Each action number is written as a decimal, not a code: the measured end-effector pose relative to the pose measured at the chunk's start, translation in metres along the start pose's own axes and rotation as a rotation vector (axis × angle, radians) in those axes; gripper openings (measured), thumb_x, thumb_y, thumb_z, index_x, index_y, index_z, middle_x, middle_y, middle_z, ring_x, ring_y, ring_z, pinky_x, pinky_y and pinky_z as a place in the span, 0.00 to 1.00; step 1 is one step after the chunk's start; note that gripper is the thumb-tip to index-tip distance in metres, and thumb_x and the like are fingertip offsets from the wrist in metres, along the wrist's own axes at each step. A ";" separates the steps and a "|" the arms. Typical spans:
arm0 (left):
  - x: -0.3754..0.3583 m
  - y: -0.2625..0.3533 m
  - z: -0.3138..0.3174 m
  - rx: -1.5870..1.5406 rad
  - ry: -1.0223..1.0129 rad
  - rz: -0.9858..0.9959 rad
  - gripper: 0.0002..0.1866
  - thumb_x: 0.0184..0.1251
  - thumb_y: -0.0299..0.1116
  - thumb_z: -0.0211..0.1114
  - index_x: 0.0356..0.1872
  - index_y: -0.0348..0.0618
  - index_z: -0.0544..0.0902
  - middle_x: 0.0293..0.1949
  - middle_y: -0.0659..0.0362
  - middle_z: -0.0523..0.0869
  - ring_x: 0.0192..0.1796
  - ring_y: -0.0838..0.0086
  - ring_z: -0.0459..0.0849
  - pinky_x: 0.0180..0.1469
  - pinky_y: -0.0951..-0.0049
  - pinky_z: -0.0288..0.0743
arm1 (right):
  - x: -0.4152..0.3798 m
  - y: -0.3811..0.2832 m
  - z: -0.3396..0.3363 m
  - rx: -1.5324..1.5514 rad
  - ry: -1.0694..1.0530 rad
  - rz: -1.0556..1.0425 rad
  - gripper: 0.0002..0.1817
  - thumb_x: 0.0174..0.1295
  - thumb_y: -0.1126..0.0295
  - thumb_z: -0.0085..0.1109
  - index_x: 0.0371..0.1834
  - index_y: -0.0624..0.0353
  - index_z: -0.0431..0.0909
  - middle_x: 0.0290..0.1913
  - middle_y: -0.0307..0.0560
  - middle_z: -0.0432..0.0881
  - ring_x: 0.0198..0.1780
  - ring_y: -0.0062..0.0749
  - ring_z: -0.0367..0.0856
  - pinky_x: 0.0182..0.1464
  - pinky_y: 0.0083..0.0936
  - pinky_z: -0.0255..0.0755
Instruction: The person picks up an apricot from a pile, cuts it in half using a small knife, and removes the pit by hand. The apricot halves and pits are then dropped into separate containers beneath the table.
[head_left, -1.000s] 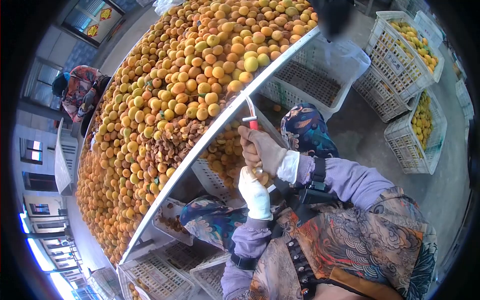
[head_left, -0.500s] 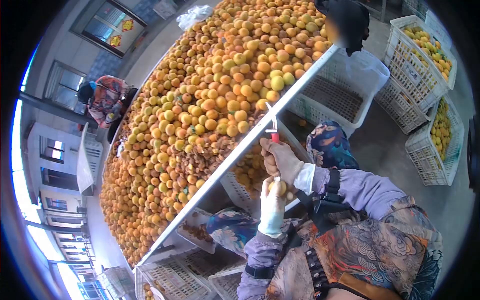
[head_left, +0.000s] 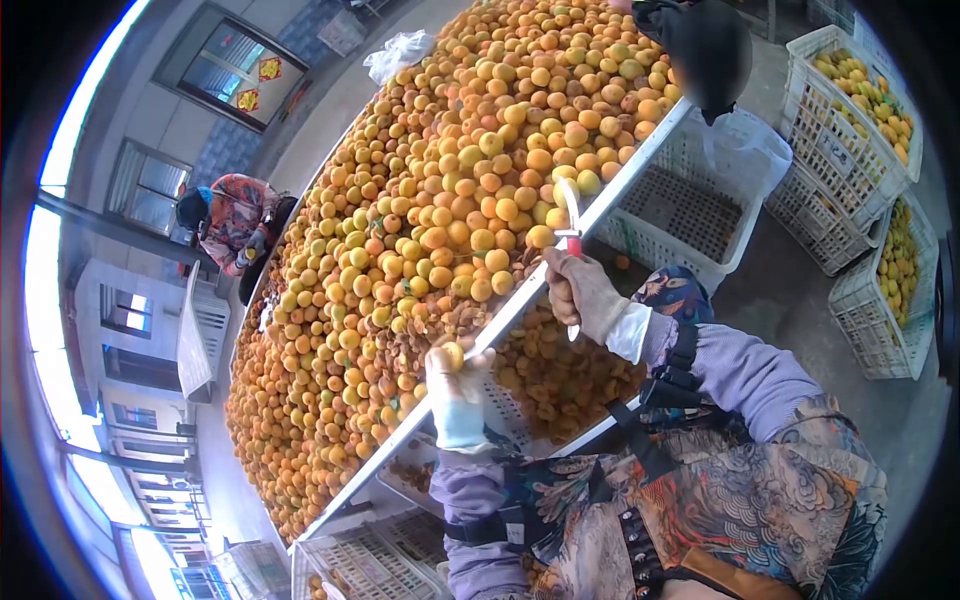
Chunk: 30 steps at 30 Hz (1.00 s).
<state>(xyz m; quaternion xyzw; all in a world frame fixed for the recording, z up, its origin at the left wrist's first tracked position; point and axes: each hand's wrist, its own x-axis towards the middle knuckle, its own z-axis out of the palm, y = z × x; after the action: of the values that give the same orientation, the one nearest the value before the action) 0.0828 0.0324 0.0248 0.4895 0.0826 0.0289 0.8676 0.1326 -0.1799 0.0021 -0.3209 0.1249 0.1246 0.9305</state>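
Both my hands wear matt cloth gloves: left hand (head_left: 455, 395) whitish, right hand (head_left: 583, 293) tan. Knife (head_left: 571, 228): pale glossy blade, red plastic collar. Apricots (head_left: 470, 170) look smooth, matt-skinned. Desk (head_left: 640, 165) rim is bare dull metal. Crates (head_left: 850, 110) are white latticed plastic.
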 end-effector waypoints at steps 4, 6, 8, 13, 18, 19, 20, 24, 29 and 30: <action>0.021 0.009 -0.013 0.058 -0.008 0.059 0.14 0.70 0.33 0.54 0.52 0.36 0.71 0.47 0.47 0.77 0.35 0.65 0.79 0.53 0.57 0.77 | 0.010 -0.012 -0.013 -0.002 0.004 -0.002 0.17 0.64 0.55 0.56 0.28 0.55 0.67 0.10 0.34 0.59 0.07 0.20 0.54 0.09 0.21 0.50; 0.025 0.012 -0.018 0.172 0.017 0.095 0.14 0.70 0.33 0.52 0.51 0.35 0.71 0.44 0.49 0.78 0.33 0.68 0.78 0.51 0.59 0.77 | 0.012 -0.015 -0.018 0.002 0.014 0.006 0.17 0.64 0.55 0.56 0.28 0.55 0.67 0.10 0.34 0.60 0.07 0.20 0.54 0.09 0.20 0.50; 0.029 0.016 -0.023 0.283 0.040 0.131 0.14 0.71 0.33 0.51 0.51 0.35 0.70 0.40 0.51 0.79 0.31 0.70 0.77 0.48 0.62 0.78 | 0.015 -0.014 -0.023 0.002 -0.004 -0.015 0.17 0.64 0.55 0.55 0.28 0.55 0.67 0.10 0.33 0.60 0.07 0.19 0.54 0.09 0.20 0.50; 0.048 0.027 -0.030 0.370 0.193 0.116 0.13 0.69 0.35 0.52 0.48 0.37 0.70 0.35 0.54 0.79 0.26 0.75 0.73 0.39 0.71 0.76 | 0.010 -0.018 -0.024 0.022 -0.010 0.022 0.16 0.65 0.55 0.55 0.28 0.55 0.67 0.10 0.33 0.59 0.07 0.19 0.53 0.09 0.20 0.49; 0.048 0.037 -0.022 0.469 0.253 0.122 0.13 0.70 0.39 0.50 0.44 0.39 0.73 0.35 0.53 0.79 0.25 0.77 0.73 0.37 0.74 0.76 | 0.012 -0.021 -0.032 0.022 -0.024 0.039 0.15 0.66 0.56 0.53 0.29 0.55 0.66 0.10 0.33 0.59 0.07 0.19 0.53 0.10 0.21 0.48; 0.040 0.036 -0.012 0.502 0.144 0.089 0.13 0.71 0.38 0.49 0.44 0.38 0.73 0.33 0.53 0.80 0.25 0.78 0.73 0.35 0.76 0.74 | 0.011 -0.024 -0.031 0.012 -0.019 0.063 0.15 0.66 0.56 0.52 0.30 0.55 0.66 0.10 0.34 0.59 0.07 0.20 0.53 0.10 0.21 0.49; 0.034 0.031 -0.002 0.588 0.077 0.060 0.13 0.71 0.38 0.49 0.44 0.37 0.74 0.31 0.54 0.81 0.24 0.79 0.73 0.32 0.78 0.72 | 0.010 -0.025 -0.033 0.015 -0.016 0.066 0.15 0.66 0.56 0.52 0.30 0.55 0.66 0.10 0.34 0.59 0.07 0.20 0.53 0.10 0.21 0.49; 0.017 0.005 0.013 0.977 -0.189 -0.075 0.11 0.67 0.35 0.54 0.43 0.38 0.77 0.33 0.56 0.83 0.28 0.78 0.77 0.33 0.78 0.72 | 0.007 -0.029 -0.035 0.000 -0.035 0.055 0.16 0.66 0.56 0.52 0.30 0.56 0.67 0.10 0.34 0.59 0.07 0.20 0.54 0.10 0.21 0.50; 0.015 0.005 0.037 1.410 -0.123 0.153 0.17 0.59 0.35 0.63 0.48 0.40 0.77 0.38 0.52 0.84 0.38 0.69 0.83 0.42 0.71 0.76 | -0.002 -0.036 -0.039 -0.045 -0.069 0.104 0.16 0.67 0.57 0.51 0.31 0.58 0.69 0.10 0.34 0.61 0.07 0.20 0.56 0.09 0.20 0.53; 0.027 0.010 0.037 1.364 -0.096 0.199 0.16 0.59 0.34 0.63 0.47 0.40 0.77 0.38 0.52 0.84 0.38 0.68 0.83 0.42 0.71 0.76 | -0.003 -0.036 -0.038 -0.041 -0.069 0.106 0.16 0.67 0.57 0.51 0.31 0.58 0.69 0.10 0.34 0.61 0.07 0.20 0.56 0.09 0.20 0.53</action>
<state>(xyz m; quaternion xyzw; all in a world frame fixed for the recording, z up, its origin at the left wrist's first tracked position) 0.1157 0.0101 0.0490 0.9317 -0.0016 0.0284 0.3620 0.1357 -0.2316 -0.0052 -0.3285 0.1069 0.1871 0.9196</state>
